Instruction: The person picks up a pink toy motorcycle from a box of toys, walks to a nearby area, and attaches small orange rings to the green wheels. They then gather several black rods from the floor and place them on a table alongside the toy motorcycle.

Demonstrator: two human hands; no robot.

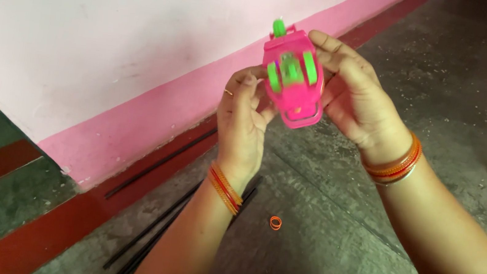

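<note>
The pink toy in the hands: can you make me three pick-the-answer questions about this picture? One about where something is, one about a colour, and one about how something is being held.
1. Where is the small orange ring?
A. on the grey floor below the hands
B. on the wall
C. on a finger

2. What colour are the wheels on the pink toy?
A. blue
B. green
C. black

3. How is the toy held?
A. lying on the floor
B. in one hand only
C. up in the air between both hands

Answers:
1 A, the ring lies on the floor between the two forearms.
2 B, the wheels are bright green against the pink body.
3 C, the left hand and the right hand grip it from either side, above the floor.
</note>
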